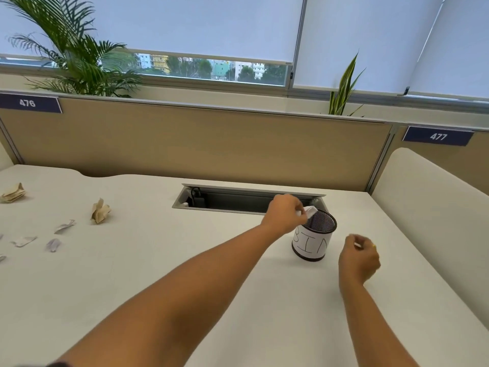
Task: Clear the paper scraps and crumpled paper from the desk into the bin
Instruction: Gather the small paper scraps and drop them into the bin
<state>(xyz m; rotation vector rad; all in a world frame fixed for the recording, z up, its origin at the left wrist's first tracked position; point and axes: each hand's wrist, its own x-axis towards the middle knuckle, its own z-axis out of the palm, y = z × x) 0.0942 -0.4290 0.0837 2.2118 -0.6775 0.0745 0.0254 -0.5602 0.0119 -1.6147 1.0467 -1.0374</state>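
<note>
Head view. My left hand (284, 214) reaches out across the white counter (185, 274). Its fingers (298, 207) are clamped on a white scrap (310, 211). The scrap juts from those fingers over the far left rim of the bin (313, 242). The bin is a small black mesh cup with a paper label lettered BIN, standing on the counter just below and to the right of the fingers.

My right hand (360, 256) hangs above the counter to the right of the bin, not touching it. Its fingers (356, 239) are curled, but blur keeps me from telling whether they hold anything.

Well to the left of my left fingers lies a crumpled tan wad (100, 211). A second wad (13, 193) lies farther left still, at the frame's edge. Below the wads, and just as far from the fingers, small loose scraps (64, 226) are scattered on the counter.

Just beyond my left fingers a cable slot (232, 201) is open in the counter. Behind it stands a tan partition (211, 144) with plates reading 476 and 477. Past that are two plants and a window with its blinds drawn most of the way down.
</note>
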